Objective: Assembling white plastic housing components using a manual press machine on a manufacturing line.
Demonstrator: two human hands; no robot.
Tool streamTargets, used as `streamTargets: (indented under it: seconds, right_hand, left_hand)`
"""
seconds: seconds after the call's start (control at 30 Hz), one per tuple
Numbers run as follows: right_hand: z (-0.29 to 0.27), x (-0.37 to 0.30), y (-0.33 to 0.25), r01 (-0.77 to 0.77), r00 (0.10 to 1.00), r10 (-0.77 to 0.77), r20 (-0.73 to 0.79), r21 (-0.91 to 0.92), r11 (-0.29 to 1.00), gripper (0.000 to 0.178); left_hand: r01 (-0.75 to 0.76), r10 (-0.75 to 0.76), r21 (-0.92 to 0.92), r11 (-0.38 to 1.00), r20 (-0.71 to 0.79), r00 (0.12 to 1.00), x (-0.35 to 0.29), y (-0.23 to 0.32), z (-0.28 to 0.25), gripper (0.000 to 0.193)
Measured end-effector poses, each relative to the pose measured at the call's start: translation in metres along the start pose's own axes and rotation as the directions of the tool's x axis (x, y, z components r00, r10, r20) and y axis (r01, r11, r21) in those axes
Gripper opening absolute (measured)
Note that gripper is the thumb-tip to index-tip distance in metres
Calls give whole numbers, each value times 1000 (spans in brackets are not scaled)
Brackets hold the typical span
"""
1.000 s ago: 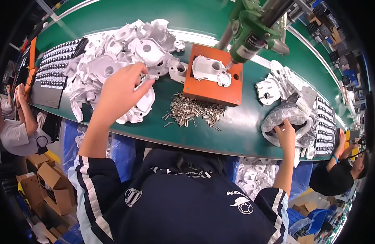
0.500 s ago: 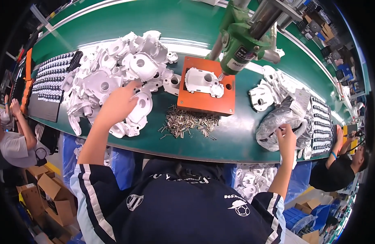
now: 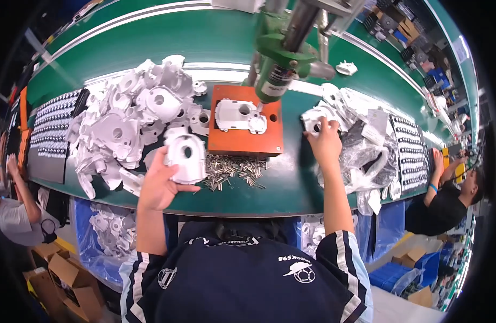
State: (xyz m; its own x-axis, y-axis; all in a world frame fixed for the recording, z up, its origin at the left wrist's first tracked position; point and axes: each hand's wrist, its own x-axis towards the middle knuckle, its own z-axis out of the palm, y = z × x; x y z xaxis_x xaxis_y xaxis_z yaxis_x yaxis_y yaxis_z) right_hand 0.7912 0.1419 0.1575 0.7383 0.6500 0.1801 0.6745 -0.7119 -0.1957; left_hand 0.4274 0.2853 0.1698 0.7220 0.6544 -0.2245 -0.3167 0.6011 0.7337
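Head view shows me the green counter (image 3: 151, 37), with an orange fixture block (image 3: 242, 141) mid-counter. Left of the block, my left hand (image 3: 160, 185) grips a white housing (image 3: 186, 157). Right of it, my right hand (image 3: 324, 144) pinches another white part (image 3: 314, 117).

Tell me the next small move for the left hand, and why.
Probably wait: the left hand grips a white plastic housing lifted off the pile, but the orange fixture under the green driver holds another housing.
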Motion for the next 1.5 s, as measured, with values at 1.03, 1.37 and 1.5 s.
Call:
streamTargets:
  seconds: [1.03, 1.37, 1.5]
  right_hand:
    - [-79, -93, -66, 704, 517, -845, -139, 631, 327, 38]
    - [-43, -93, -4, 219, 930, -366, -25, 838, 500, 19]
    - [-42, -95, 8, 136, 950, -310, 44, 834, 534, 18]
  left_hand:
    - [166, -284, 333, 928, 345, 895, 15, -14, 63, 34]
    - [-385, 317, 770, 509, 248, 915, 19, 13, 56, 33]
    - [-504, 420, 786, -357, 617, 666, 24, 34, 32, 39]
